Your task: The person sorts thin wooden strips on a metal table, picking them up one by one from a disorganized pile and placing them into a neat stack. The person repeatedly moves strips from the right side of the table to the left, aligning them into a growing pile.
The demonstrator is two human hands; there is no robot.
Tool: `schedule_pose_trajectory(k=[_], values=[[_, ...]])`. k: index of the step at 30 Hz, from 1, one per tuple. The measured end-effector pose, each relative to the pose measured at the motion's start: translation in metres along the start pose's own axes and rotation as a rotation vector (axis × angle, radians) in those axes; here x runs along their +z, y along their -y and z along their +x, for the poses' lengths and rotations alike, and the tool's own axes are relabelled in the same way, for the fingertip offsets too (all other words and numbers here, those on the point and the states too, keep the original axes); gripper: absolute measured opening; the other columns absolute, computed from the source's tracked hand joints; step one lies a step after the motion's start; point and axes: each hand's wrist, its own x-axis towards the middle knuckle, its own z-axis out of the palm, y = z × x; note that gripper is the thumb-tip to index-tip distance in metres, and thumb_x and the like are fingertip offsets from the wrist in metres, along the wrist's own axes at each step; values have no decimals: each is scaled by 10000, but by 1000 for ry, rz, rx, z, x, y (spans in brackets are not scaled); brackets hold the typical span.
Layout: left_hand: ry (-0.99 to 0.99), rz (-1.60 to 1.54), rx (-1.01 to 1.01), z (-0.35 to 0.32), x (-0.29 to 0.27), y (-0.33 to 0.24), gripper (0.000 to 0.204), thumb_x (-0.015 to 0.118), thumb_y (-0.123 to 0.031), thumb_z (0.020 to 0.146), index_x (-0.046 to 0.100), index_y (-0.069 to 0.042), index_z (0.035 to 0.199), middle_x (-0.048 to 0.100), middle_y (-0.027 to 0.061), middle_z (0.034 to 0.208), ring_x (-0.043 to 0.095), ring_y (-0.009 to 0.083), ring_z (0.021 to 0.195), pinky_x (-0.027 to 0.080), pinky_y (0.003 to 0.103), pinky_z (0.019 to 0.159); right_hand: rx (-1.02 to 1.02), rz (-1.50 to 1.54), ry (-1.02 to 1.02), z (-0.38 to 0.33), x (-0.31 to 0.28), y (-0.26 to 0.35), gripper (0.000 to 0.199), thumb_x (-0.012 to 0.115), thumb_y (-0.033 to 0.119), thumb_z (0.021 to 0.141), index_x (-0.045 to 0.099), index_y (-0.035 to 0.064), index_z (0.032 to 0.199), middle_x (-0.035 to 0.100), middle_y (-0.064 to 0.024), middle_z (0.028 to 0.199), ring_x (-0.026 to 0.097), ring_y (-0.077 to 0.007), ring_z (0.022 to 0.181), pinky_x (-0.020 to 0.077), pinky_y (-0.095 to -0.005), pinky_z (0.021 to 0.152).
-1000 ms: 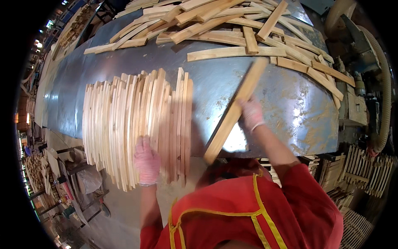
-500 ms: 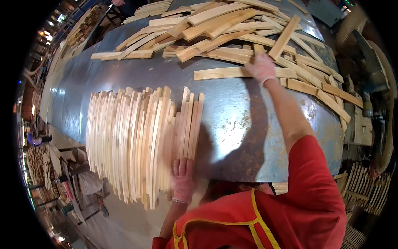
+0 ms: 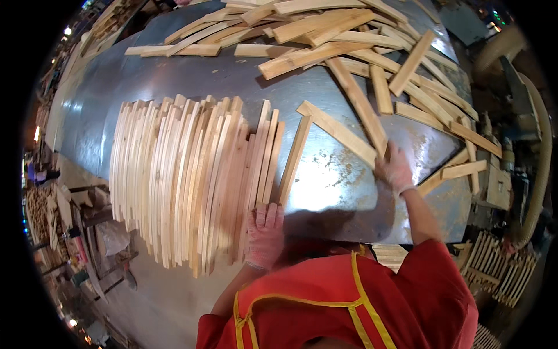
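Note:
My left hand [image 3: 265, 235], in a pale pinkish glove, is closed over the near ends of wooden slats at the right end of a tightly packed row of slats [image 3: 174, 180]. The thumb is hidden. A single slat [image 3: 294, 160] leans a little apart from that row, its near end beside my left fingers. My right hand [image 3: 397, 168], gloved alike, is closed at the near end of a long slat [image 3: 357, 104]. Another slat [image 3: 340, 134] slants across the metal tabletop [image 3: 232, 78], its right end reaching the same fingers.
A loose heap of slats [image 3: 325, 29] covers the table's far side and spreads down the right. The packed row overhangs the near table edge. Beyond the right edge are a ribbed hose [image 3: 535, 174] and a stack of slats [image 3: 503, 270]. A metal stand [image 3: 110, 256] is at lower left.
My right hand has come back from the heap toward me, drawing slats with it. One slat now lies beside the row. My left hand stays at the row's near ends.

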Motion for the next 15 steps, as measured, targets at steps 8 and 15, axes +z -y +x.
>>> schedule_pose_trajectory(k=[8,15], values=[[-52,-241,-79,-45,-31,30,550,615,-155,903,560,-40,1438,546,160,1477,424,365,1474,329,579,1216,422,1373,646,-181,-6,47,634,672,166,953,504,0,1542,701,-116,1266,681,-207,1112,568,-358,971],[88,105,-387,-73,-71,115,664,694,-267,882,539,-76,1499,457,153,1557,361,417,1508,280,587,1249,-321,736,637,-239,83,106,679,706,331,991,461,35,1552,706,-180,1251,681,-256,1095,534,-340,980]])
